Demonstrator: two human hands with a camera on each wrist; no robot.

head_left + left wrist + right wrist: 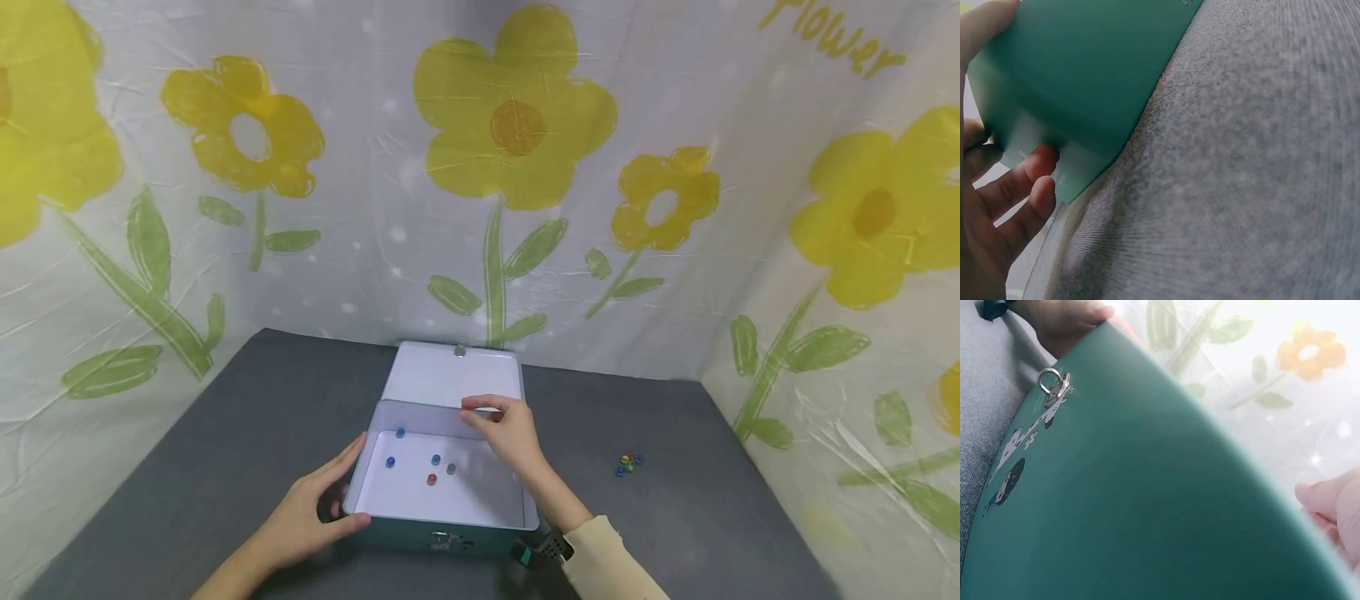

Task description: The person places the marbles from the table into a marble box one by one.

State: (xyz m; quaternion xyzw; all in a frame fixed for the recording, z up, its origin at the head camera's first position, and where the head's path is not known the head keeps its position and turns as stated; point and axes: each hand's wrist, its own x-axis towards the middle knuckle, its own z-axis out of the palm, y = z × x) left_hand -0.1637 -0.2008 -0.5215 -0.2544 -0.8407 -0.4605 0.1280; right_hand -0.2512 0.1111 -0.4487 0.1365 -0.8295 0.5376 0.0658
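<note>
A green hinged tin box with a white inside stands on the table, its lid swung back. My left hand grips the box's left front corner, thumb at the front rim and fingers along the side. Over the right back part of the box, my right hand pinches a small reddish glass bead, mostly hidden by the fingertips. Several small glass beads lie scattered on the box floor, among them a red bead, a blue bead and a greyish bead.
A small cluster of coloured glass beads lies on the dark grey table right of the box. A metal clasp sits on the box front. Behind the table hangs a curtain printed with yellow flowers.
</note>
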